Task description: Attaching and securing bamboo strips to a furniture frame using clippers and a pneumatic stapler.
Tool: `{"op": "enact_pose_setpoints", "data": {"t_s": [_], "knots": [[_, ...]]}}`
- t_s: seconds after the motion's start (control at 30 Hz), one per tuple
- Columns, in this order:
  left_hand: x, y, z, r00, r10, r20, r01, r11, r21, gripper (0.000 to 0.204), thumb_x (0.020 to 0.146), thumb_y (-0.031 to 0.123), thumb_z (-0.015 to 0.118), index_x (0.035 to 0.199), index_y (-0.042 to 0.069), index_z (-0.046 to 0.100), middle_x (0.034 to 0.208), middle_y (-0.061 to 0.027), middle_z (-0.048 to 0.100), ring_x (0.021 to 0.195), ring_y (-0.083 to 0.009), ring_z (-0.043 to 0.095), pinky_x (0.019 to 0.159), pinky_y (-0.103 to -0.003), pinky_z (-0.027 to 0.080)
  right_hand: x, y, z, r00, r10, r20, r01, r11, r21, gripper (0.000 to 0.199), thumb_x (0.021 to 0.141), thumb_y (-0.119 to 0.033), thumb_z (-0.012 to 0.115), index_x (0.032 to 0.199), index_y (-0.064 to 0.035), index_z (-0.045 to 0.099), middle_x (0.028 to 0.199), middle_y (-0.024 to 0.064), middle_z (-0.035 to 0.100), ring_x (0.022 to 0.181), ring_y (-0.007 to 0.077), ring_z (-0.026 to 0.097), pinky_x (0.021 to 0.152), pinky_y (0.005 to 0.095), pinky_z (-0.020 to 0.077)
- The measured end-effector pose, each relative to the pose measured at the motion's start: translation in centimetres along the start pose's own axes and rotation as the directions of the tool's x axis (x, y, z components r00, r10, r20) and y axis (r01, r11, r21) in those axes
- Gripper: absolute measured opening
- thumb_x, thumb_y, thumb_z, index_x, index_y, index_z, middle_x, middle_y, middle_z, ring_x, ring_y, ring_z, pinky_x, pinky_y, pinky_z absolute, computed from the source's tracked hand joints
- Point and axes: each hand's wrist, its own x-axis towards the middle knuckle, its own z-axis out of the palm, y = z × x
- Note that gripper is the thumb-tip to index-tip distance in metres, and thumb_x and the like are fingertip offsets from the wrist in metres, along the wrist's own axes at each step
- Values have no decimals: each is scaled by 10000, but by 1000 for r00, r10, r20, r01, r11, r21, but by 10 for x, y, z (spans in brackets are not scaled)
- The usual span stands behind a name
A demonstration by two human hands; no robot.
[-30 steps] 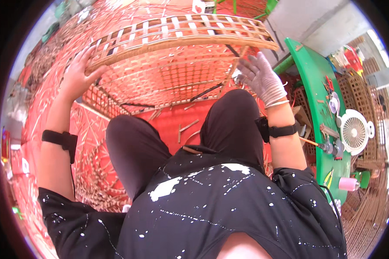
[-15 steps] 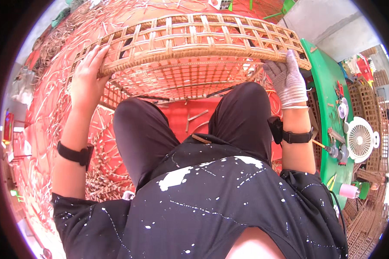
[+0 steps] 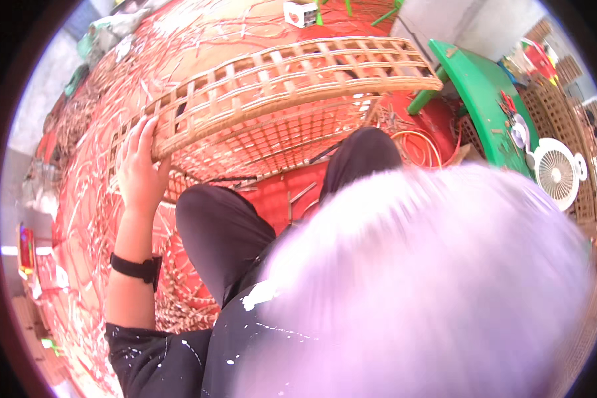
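A large basket of light brown woven strips [image 3: 245,114], with an open lattice side and a thick bound rim, stands tilted in front of my knees. My left hand [image 3: 138,171] is closed on its left end, with the fingers over the lattice and the thumb under the rim. Very close to the camera, my right hand [image 3: 431,278] in a pale glove fills the lower right, smeared by motion. Its fingers cannot be made out, and it is away from the basket. The glove hides my right arm and much of my lap.
To the right stands a green table [image 3: 474,86] with small tools and a white fan [image 3: 556,174]. Woven lattice panels lie beyond it. Loose strips cover the red floor, heaped at the left. A coil of strip [image 3: 426,140] lies beside the basket, and a white box [image 3: 300,14] sits far ahead.
My right hand has let go of the basket's right end and come up close to the camera. My left hand stays on the left end. The view has shifted, and the basket appears more slanted.
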Motion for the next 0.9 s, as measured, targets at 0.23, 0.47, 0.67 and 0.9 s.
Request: {"op": "enact_pose_setpoints", "data": {"t_s": [0.23, 0.47, 0.67, 0.9], "knots": [[-7, 6, -7, 999, 36, -34, -34, 997, 66, 637, 693, 79, 688, 1296, 101, 485, 1312, -126, 510, 1202, -332, 485, 1007, -437, 379, 20, -25, 23, 959, -200, 200, 183, 978, 101, 595, 956, -508, 329, 1116, -10, 613, 1117, 187, 636, 1039, 266, 611, 874, 375, 481], [-11, 7, -10, 999, 14, -30, -12, 998, 62, 665, 667, 90, 710, 1294, 104, 486, 1319, -123, 506, 1213, -322, 478, 1020, -441, 363, 21, -48, 33, 933, -261, 246, 235, 963, 131, 481, 969, -428, 370, 1090, -51, 643, 1097, 161, 650, 999, 250, 627, 852, 372, 484], [-18, 10, -23, 1000, 5, -28, -4, 1000, 30, 712, 626, 81, 732, 1293, 104, 482, 1333, -116, 492, 1219, -318, 465, 1023, -438, 353, 2, -58, 10, 924, -306, 228, 277, 949, 151, 389, 981, -360, 406, 1067, -86, 669, 1080, 138, 662, 966, 235, 641, 833, 370, 486], [-27, 37, -26, 997, -10, 75, 11, 1000, -13, 645, 743, 192, 704, 1327, 69, 461, 1374, -152, 451, 1258, -345, 427, 1044, -447, 339, -118, -29, -13, 758, 138, -637, -494, 759, -423, 258, 875, -89, 475, 959, 89, 641, 966, 176, 669, 959, 260, 627, 890, 391, 471]]}}
